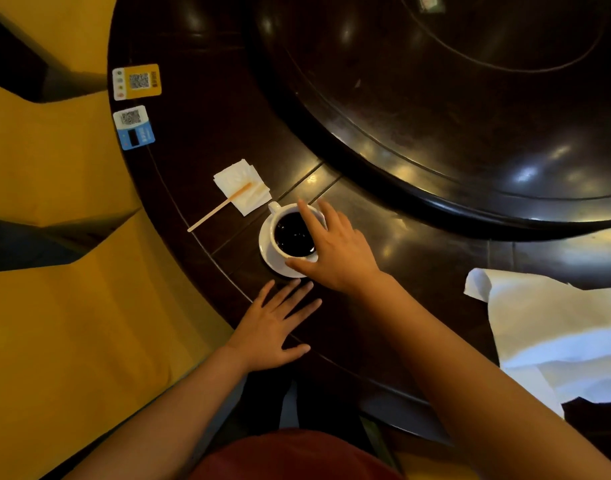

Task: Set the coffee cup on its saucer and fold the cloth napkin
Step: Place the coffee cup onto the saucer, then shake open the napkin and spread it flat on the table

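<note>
A white coffee cup (293, 233) full of dark coffee stands on its white saucer (267, 252) on the dark wooden table (418, 271), its handle pointing to the upper left. My right hand (335, 251) wraps the cup's right side, fingers over the rim and thumb at the near edge. My left hand (276, 327) lies flat on the table just below the saucer, fingers spread, holding nothing. A crumpled white cloth napkin (556, 337) lies unfolded at the right, near the table edge.
A small paper napkin (243, 185) with a wooden stirrer (221, 206) across it lies left of the cup. Two QR-code cards (136, 81) (134, 128) sit at the table's left edge. A raised dark turntable (470, 98) fills the far side. Yellow seat cushions (54, 306) lie to the left.
</note>
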Available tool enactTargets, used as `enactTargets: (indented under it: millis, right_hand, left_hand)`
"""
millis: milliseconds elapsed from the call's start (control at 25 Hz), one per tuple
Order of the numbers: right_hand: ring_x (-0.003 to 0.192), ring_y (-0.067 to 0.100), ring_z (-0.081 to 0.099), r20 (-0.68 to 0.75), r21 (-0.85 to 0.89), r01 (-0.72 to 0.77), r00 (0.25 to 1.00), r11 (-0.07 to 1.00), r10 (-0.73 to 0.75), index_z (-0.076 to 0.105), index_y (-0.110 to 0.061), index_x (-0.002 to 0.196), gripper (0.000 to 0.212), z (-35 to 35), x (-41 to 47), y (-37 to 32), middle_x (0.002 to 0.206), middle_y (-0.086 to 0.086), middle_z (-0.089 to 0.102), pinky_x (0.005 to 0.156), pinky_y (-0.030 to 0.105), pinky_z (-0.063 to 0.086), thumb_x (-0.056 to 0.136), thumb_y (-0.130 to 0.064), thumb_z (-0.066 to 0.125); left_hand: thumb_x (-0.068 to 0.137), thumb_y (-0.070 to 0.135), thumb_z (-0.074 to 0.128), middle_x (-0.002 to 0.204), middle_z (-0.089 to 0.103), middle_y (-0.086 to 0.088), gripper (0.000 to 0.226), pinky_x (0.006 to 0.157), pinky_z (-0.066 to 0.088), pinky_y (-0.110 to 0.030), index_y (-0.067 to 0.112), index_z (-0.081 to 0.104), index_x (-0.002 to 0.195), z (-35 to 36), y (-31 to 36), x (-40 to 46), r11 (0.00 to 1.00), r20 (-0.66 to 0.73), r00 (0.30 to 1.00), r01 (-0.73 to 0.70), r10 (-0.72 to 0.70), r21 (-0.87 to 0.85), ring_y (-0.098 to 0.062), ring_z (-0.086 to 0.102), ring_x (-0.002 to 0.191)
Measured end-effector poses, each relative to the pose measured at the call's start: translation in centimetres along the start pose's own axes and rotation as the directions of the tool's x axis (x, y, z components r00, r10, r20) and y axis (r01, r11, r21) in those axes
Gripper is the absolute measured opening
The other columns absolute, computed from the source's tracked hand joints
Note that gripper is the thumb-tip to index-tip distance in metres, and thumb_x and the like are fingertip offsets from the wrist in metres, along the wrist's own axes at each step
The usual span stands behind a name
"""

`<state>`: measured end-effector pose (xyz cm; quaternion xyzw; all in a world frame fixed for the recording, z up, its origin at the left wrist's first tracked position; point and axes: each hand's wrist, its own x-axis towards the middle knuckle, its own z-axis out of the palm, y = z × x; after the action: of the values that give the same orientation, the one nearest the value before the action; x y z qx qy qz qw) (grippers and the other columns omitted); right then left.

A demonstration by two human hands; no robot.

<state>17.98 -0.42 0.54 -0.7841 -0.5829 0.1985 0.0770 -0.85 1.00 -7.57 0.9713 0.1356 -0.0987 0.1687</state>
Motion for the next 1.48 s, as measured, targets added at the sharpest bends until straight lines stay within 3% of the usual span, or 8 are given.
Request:
enactTargets:
  millis: [120,240,440,640,800,1000,1200,1480]
  right_hand:
    - [0.127,0.033,0.037,-0.117,0.028,-0.069,0.991,0.997,0.072,0.031,-0.021,0.140,0.065,-0.9,-3.9,1.3,0.143,0.015,0.037,0.095,0.045,0.038,0.085,-0.044,0.056]
    - [0.113,0.033,0.050,-0.196,-0.005,-0.170,0.967,0.985,0.165,0.051,-0.013,0.124,0.045,-1.5,-9.9,4.4,0.129,0.015,0.051,0.088,0.042,0.042,0.084,-0.032,0.058]
    - [0.108,0.036,0.055,-0.433,-0.036,-0.396,0.834,0.918,0.343,0.059,-0.008,0.114,0.044,-1.6,-20.0,11.4,0.117,0.018,0.058,0.085,0.044,0.046,0.074,-0.023,0.070]
    - [0.101,0.037,0.055,-0.503,0.099,-0.642,0.627,0.760,0.595,0.051,-0.012,0.120,0.058,1.4,-27.2,16.2,0.114,0.022,0.056,0.075,0.045,0.050,0.071,-0.033,0.074]
    - [0.105,0.032,0.055,-0.368,0.130,-0.670,0.652,0.731,0.663,0.050,-0.012,0.118,0.061,3.8,-28.4,18.0,0.115,0.016,0.056,0.076,0.043,0.052,0.068,-0.038,0.075]
    - [0.098,0.029,0.061,-0.335,0.109,-0.648,0.690,0.754,0.641,0.059,-0.015,0.114,0.056,4.8,-28.5,18.9,0.106,0.010,0.064,0.072,0.040,0.052,0.065,-0.031,0.080]
    - [0.070,0.031,0.063,-0.453,0.278,-0.534,0.660,0.798,0.600,0.072,-0.010,0.090,0.010,3.2,-28.5,19.1,0.082,0.010,0.068,0.053,0.040,0.051,0.080,-0.012,0.069]
    - [0.078,0.023,0.063,-0.513,0.573,-0.282,0.608,0.770,0.605,0.070,-0.009,0.090,0.009,-6.8,-25.0,17.4,0.085,0.009,0.070,0.071,0.035,0.050,0.086,-0.010,0.062]
  left_hand:
    - [0.087,0.055,0.042,0.158,-0.001,-0.005,0.074,0.114,0.002,-0.047,0.028,0.011,0.149,-0.9,1.6,0.4,0.994,0.081,0.992,0.093,-0.098,0.057,-0.023,-0.010,0.143]
    - [0.091,0.043,0.043,0.154,0.022,-0.008,0.060,0.112,0.017,-0.040,0.018,0.030,0.144,-2.5,5.0,2.1,0.983,0.084,0.980,0.179,-0.183,0.050,-0.023,0.017,0.142]
    - [0.090,0.034,0.048,0.138,0.049,-0.002,0.049,0.105,0.029,-0.033,0.017,0.044,0.136,-4.4,11.5,7.7,0.997,-0.038,0.999,-0.027,0.024,-0.071,-0.018,0.044,0.125]
    - [0.087,0.027,0.054,0.156,0.017,-0.007,0.072,0.112,0.019,-0.038,0.025,0.014,0.148,-3.1,19.1,14.9,0.957,0.011,0.958,-0.286,0.287,-0.051,-0.023,0.016,0.142]
    - [0.087,0.015,0.051,0.158,0.005,-0.006,0.080,0.110,0.016,-0.039,0.030,0.002,0.148,-1.4,23.0,18.8,0.857,0.121,0.855,-0.513,0.505,0.050,-0.023,0.006,0.144]
    - [0.093,0.012,0.045,0.138,0.045,-0.011,0.053,0.092,0.037,-0.040,0.020,0.031,0.144,0.0,24.1,20.3,0.807,0.146,0.805,-0.587,0.575,0.056,-0.028,0.036,0.128]
    - [0.091,0.015,0.052,0.113,0.063,-0.006,0.036,0.084,0.043,-0.032,0.018,0.058,0.126,-1.1,24.0,19.7,0.865,0.079,0.877,-0.448,0.475,-0.225,-0.024,0.055,0.105]
    - [0.082,0.007,0.065,0.078,0.065,0.007,0.017,0.065,0.043,-0.013,0.021,0.066,0.090,-11.7,21.0,18.6,0.741,-0.236,0.966,-0.234,0.105,-0.629,-0.002,0.059,0.072]
